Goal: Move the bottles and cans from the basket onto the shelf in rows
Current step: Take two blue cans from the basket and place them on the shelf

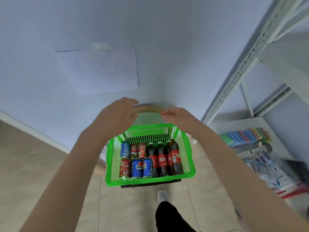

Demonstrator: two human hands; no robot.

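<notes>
Two bare arms reach forward and down from the viewer. The left hand is cupped over the left end of a tan handle, fingers above it and thumb beneath. The right hand has bent fingers whose tips meet the handle's right end. Motion blur hides whether either hand has actually closed on the handle.

The handle arches over a green plastic basket low on the tiled floor, directly ahead of the viewer's white shoe. The basket is full. The cans, red and blue, lie in two rows on its left side, and three dark cola bottles with red labels lie side by side on its right.

A white metal shelf stands to the right, close beside the basket, with colourful packets on a lower level.

Nothing appears to have left the basket, so this looks like the very start: positioning the basket. The next move likely calls for releasing the handle, getting it clear of the drinks, and reaching in for a first can or bottle.
</notes>
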